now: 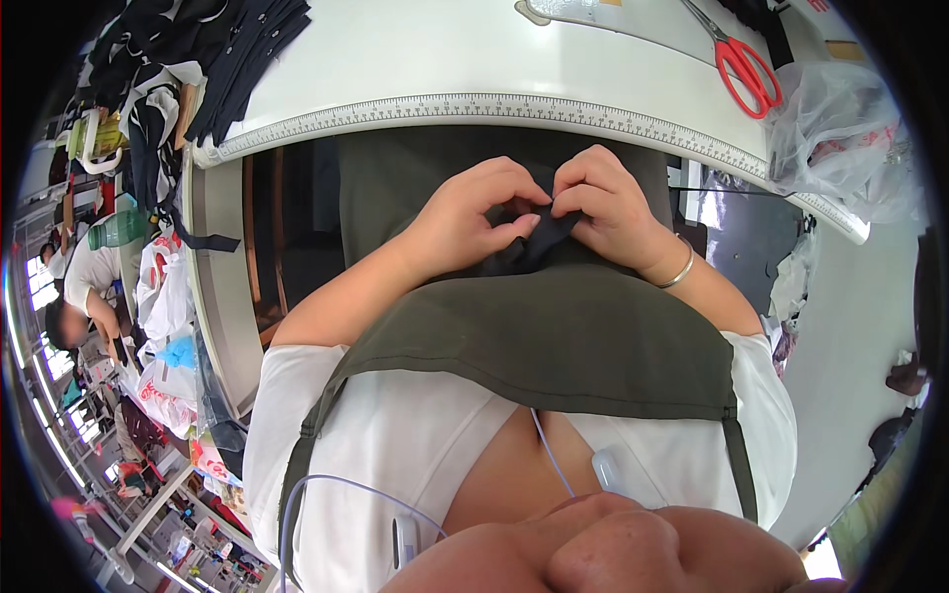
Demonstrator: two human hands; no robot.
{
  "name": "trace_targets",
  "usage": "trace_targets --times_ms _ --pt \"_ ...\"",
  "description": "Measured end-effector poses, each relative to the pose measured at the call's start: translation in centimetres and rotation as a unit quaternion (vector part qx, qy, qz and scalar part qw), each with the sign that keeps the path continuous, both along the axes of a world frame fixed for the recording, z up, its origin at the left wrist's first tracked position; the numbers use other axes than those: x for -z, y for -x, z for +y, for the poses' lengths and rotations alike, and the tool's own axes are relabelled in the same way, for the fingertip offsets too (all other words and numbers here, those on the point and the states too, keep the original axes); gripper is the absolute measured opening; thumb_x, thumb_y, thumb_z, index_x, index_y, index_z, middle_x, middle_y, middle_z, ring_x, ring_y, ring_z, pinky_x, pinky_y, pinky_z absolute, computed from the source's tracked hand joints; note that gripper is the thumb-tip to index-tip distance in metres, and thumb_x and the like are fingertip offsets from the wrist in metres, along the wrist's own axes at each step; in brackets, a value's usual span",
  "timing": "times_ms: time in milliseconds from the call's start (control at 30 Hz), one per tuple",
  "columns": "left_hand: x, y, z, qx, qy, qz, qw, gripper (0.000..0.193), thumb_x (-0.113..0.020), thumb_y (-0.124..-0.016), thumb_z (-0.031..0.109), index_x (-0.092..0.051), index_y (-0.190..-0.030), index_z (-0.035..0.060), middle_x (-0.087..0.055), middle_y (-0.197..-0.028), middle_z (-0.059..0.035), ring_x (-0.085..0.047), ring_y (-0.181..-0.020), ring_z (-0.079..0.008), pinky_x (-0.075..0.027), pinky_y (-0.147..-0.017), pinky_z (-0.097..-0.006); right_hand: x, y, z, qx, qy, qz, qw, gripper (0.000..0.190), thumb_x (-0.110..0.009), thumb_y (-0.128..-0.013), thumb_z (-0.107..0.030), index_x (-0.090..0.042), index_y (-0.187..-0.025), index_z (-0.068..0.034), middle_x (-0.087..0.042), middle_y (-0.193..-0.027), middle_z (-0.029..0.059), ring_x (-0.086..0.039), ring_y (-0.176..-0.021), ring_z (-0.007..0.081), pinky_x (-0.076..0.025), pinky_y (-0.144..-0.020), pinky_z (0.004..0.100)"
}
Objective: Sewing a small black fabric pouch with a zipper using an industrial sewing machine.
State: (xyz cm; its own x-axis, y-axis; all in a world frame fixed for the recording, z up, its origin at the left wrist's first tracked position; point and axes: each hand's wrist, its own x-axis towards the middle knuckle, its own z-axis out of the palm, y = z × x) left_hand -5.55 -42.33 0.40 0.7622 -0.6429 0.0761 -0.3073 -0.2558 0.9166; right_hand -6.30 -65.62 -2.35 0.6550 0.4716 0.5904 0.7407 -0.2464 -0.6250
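Observation:
A strip of dark fabric (521, 254) is held between my two hands over my lap, in front of a dark green apron (549, 333). My left hand (482, 211) pinches it at the fingertips, its thumb and fingers forming a loop. Close beside it, my right hand (612, 204) grips the cloth between thumb and bent fingers. The fingertips of both hands almost meet. Part of the fabric is hidden behind the fingers and against the dark apron.
A measuring tape (474, 107) runs along the edge of the white table (415, 52). Red-handled scissors (741, 74) lie at the right, near a clear plastic bag (838, 141). Dark garment pieces (248, 59) are stacked at the left. Another person (93, 278) bends over work far left.

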Motion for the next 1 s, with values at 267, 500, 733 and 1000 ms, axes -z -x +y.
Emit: trace_targets --times_ms 267,500,733,1000 --pt "-1.2 -0.2 -0.5 -0.025 -0.072 -0.222 0.972 0.02 -0.075 -0.079 -0.005 -0.066 -0.093 0.0052 -0.063 -0.09 -0.0046 -0.063 -0.083 -0.0195 -0.051 -0.068 -0.0309 -1.2 -0.5 -0.2 -0.014 0.032 -0.005 0.999 0.033 -0.08 -0.061 0.006 -0.062 -0.085 -0.009 -0.061 -0.089 0.0031 -0.057 -0.086 0.0262 -0.048 -0.076 0.0371" --pt "0.6 -0.7 -0.6 -0.083 0.064 -0.104 0.989 0.02 -0.073 -0.079 -0.005 -0.065 -0.093 0.0069 -0.059 -0.094 -0.0077 -0.061 -0.084 -0.023 -0.051 -0.07 -0.0331 -2.5 -0.7 -0.2 -0.038 0.018 0.147 0.988 0.028 -0.078 -0.067 0.007 -0.063 -0.088 -0.006 -0.058 -0.087 0.0035 -0.055 -0.083 0.0232 -0.046 -0.074 0.0345" --pt "-0.7 -1.4 1.8 -0.057 0.103 -0.159 0.98 0.02 -0.071 -0.082 0.001 -0.068 -0.1 0.0068 -0.062 -0.102 -0.0075 -0.061 -0.091 -0.027 -0.05 -0.08 -0.0351 -2.3 -0.6 -0.4 -0.023 0.0 0.258 0.966 0.024 -0.074 -0.077 0.008 -0.064 -0.095 -0.004 -0.057 -0.086 0.0052 -0.053 -0.08 0.0171 -0.045 -0.072 0.0295" --pt "-3.6 -1.7 0.0 0.001 -0.172 -0.209 0.963 0.022 -0.079 -0.082 0.02 -0.066 -0.093 0.007 -0.065 -0.086 -0.008 -0.063 -0.086 -0.0308 -0.049 -0.081 -0.0408 -1.8 -1.5 -0.4 -0.061 0.064 0.25 0.964 0.016 -0.073 -0.088 -0.008 -0.065 -0.1 0.001 -0.056 -0.086 0.0074 -0.053 -0.078 0.0197 -0.045 -0.073 0.0326"
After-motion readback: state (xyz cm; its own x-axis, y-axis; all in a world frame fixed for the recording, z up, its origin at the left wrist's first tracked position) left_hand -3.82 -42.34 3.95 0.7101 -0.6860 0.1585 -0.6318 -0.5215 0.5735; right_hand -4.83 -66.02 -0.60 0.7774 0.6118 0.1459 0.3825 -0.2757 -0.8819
